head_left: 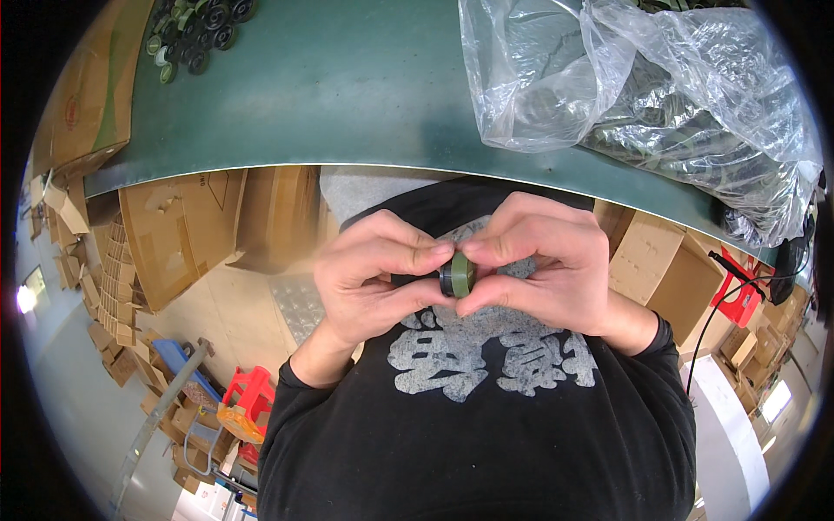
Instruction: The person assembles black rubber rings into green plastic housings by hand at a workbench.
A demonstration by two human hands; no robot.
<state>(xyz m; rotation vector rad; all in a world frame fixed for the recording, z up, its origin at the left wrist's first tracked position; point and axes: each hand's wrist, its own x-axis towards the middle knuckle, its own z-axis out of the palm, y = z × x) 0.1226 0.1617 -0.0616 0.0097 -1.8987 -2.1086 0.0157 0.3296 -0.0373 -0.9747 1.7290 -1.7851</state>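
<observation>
In front of my chest, both hands pinch one small round black-and-green wheel-like part (460, 276). My left hand (369, 273) has its thumb and finger closed on the black side. From the other side, my right hand (552, 260) grips the green rim between thumb and fingers. The part is held on edge, so its flat faces point sideways and are mostly hidden by fingertips. Farther off, at the upper left of the green table (347, 95), lies a heap of similar black and green round parts (198, 33).
A clear plastic bag (695, 104) with dark green contents spreads over the table's right side. Cardboard boxes (187, 230) stand below the table at left, and an open box (665, 269) at right. A red stool (250, 399) is at lower left; a cable (708, 321) hangs right.
</observation>
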